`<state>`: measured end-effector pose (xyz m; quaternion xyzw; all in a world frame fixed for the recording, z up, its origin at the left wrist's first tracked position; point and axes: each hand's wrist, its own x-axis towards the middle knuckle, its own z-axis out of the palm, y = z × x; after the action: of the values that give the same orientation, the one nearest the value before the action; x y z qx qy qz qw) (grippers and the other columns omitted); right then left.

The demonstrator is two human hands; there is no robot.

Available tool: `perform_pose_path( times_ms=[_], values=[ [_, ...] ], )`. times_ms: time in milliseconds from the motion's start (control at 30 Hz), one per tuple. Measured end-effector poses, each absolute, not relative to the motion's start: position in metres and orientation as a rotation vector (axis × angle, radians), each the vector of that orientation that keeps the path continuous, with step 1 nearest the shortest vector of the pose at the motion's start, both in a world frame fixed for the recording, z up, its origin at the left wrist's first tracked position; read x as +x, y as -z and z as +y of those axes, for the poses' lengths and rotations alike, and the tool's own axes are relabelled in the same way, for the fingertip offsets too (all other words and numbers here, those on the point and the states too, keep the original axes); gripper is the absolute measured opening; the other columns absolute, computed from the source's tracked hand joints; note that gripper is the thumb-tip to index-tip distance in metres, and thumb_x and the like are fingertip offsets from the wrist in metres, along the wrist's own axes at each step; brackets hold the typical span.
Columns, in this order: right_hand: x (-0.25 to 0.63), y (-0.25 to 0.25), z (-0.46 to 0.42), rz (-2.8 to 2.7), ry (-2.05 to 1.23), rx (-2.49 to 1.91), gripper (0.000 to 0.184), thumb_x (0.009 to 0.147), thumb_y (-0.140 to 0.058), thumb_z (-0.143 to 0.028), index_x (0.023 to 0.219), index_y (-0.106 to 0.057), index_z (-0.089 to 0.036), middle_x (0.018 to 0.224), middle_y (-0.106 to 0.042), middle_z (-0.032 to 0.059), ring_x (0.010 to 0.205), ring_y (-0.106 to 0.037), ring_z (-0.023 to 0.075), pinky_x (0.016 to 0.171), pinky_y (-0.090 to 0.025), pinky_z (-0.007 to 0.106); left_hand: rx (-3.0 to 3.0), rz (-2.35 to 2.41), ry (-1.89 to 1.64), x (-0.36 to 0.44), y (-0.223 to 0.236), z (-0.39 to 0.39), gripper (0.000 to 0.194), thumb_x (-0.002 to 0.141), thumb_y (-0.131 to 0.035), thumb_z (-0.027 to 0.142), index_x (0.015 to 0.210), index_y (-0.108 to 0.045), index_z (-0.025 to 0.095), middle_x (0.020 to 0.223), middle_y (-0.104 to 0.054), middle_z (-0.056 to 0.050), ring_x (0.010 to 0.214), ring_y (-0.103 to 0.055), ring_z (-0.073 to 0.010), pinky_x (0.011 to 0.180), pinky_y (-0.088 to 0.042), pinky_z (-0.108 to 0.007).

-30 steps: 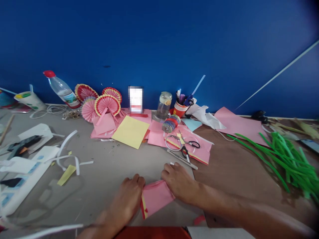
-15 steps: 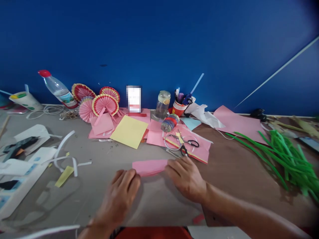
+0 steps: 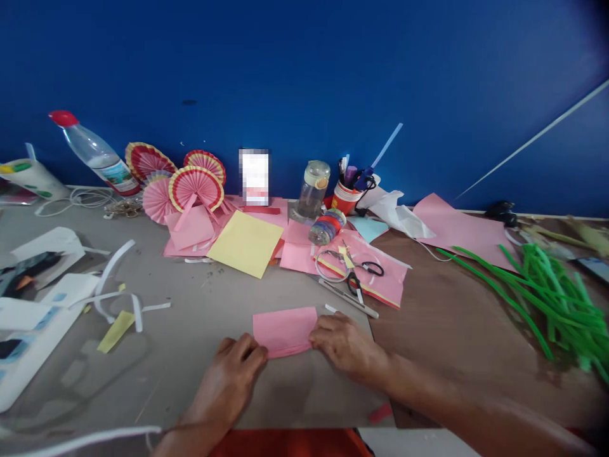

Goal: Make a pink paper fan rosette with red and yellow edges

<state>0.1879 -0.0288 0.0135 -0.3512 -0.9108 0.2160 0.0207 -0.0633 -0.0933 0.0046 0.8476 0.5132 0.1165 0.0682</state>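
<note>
A folded pink paper (image 3: 284,329) lies flat on the grey table just in front of me. My left hand (image 3: 228,381) pinches its near left corner with closed fingers. My right hand (image 3: 345,346) grips its right edge, fingers curled over the paper. Both forearms reach in from the bottom of the view.
Beyond the paper lie a white pen-like tool (image 3: 349,298), scissors (image 3: 354,274) on pink sheets (image 3: 361,270), a yellow sheet (image 3: 246,244), pleated paper fans (image 3: 195,187), a jar (image 3: 313,190), a cup of pens (image 3: 346,193) and a tilted bottle (image 3: 92,152). Green stems (image 3: 552,298) lie right, white scraps (image 3: 52,298) left.
The pink paper was turned from the near edge of the table, lifted edge-on, and now lies flat a little farther out. Both hands followed it and hold its sides.
</note>
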Motion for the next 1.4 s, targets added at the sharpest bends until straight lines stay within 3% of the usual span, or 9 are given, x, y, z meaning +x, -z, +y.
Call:
perform_pose_path(
  times_ms=[133, 400, 600, 833, 1067, 1400],
  values=[
    [0.185, -0.016, -0.026, -2.839, -0.783, -1.201, 0.020, 0.092, -0.047, -0.017, 0.084, -0.064, -0.019, 0.084, -0.064, 0.0013, 0.077, -0.056, 0.0136, 0.073, -0.035, 0.029, 2.682, 1.634, -0.185, -0.060, -0.006, -0.095, 0.031, 0.080, -0.044, 0.003, 0.091, -0.065, 0.024, 0.083, -0.062, -0.002, 0.065, -0.050, -0.0164, 0.064, -0.041, -0.028],
    [0.177, -0.021, -0.036, -2.967, -0.539, -1.330, 0.019, 0.089, -0.048, -0.013, 0.081, -0.064, -0.018, 0.088, -0.062, 0.0050, 0.076, -0.054, 0.0164, 0.068, -0.035, 0.031, 2.855, 1.625, -0.174, -0.054, -0.005, -0.095, 0.028, 0.081, -0.044, 0.004, 0.092, -0.065, 0.019, 0.082, -0.064, -0.005, 0.064, -0.054, -0.0176, 0.064, -0.041, -0.032],
    [0.177, -0.020, -0.035, -2.858, -0.676, -1.493, 0.014, 0.093, -0.047, -0.019, 0.099, -0.060, -0.017, 0.095, -0.064, 0.0035, 0.080, -0.058, 0.0162, 0.072, -0.038, 0.029, 2.799, 1.633, -0.155, -0.058, -0.001, -0.096, 0.029, 0.083, -0.043, 0.005, 0.097, -0.064, 0.018, 0.097, -0.067, -0.006, 0.069, -0.056, -0.0173, 0.067, -0.042, -0.030],
    [0.180, -0.020, -0.033, -2.982, -0.445, -1.240, 0.018, 0.092, -0.048, -0.016, 0.082, -0.063, -0.019, 0.085, -0.063, 0.0015, 0.076, -0.054, 0.0148, 0.069, -0.033, 0.032, 2.771, 1.609, -0.207, -0.060, 0.001, -0.097, 0.035, 0.083, -0.043, 0.005, 0.107, -0.062, 0.022, 0.084, -0.065, -0.004, 0.064, -0.054, -0.0170, 0.064, -0.043, -0.029],
    [0.182, -0.027, -0.036, -3.097, -0.215, -1.012, 0.009, 0.085, -0.055, -0.017, 0.078, -0.060, -0.016, 0.079, -0.062, 0.0051, 0.075, -0.048, 0.0189, 0.065, -0.028, 0.034, 2.517, 1.645, -0.169, -0.059, -0.002, -0.094, 0.020, 0.092, -0.045, 0.019, 0.097, -0.063, 0.026, 0.103, -0.066, 0.000, 0.075, -0.057, -0.0157, 0.071, -0.043, -0.027],
    [0.166, -0.040, -0.023, -3.267, -0.128, -0.928, 0.009, 0.085, -0.056, -0.016, 0.080, -0.064, -0.016, 0.078, -0.063, 0.0058, 0.082, -0.050, 0.0221, 0.067, -0.031, 0.036, 2.721, 1.452, 0.055, -0.053, -0.034, -0.077, 0.009, 0.087, -0.057, 0.017, 0.083, -0.064, 0.021, 0.085, -0.063, 0.001, 0.083, -0.052, -0.0183, 0.074, -0.035, -0.033]
  ],
)
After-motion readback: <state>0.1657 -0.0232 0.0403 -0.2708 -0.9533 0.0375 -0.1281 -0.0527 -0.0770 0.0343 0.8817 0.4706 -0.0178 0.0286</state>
